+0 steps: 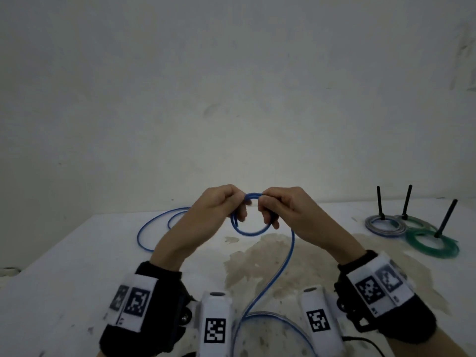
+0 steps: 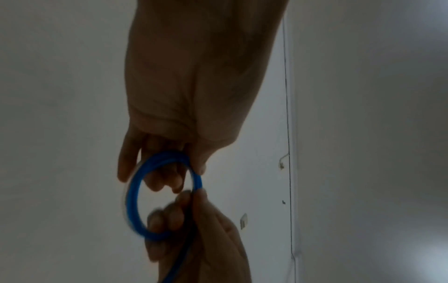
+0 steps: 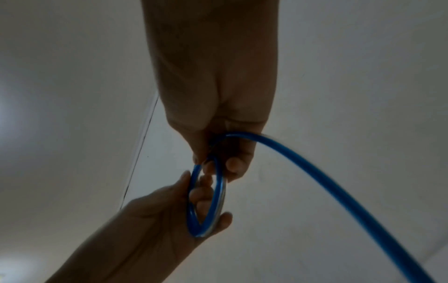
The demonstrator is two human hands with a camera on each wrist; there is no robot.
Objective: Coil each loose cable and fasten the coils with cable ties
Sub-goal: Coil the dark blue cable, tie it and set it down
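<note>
A small coil of blue cable (image 1: 251,213) hangs above the white table (image 1: 77,266), held between both hands. My left hand (image 1: 219,204) pinches the coil's left side, its fingers curled through the loop. My right hand (image 1: 278,204) pinches the coil's top right. In the left wrist view the blue coil (image 2: 132,195) runs between my left hand (image 2: 169,159) and my right hand (image 2: 194,220). Seen from the right wrist, the coil (image 3: 206,201) sits between my right hand (image 3: 218,153) and my left hand (image 3: 169,206). The loose cable tail (image 1: 280,269) drops from the right hand to the table and loops away on the left (image 1: 154,225).
At the back right lie finished coils, a grey one (image 1: 385,225) and green ones (image 1: 432,244), each with a black cable tie (image 1: 447,217) sticking up. A brownish stain (image 1: 270,258) marks the table's middle. A white wall stands behind.
</note>
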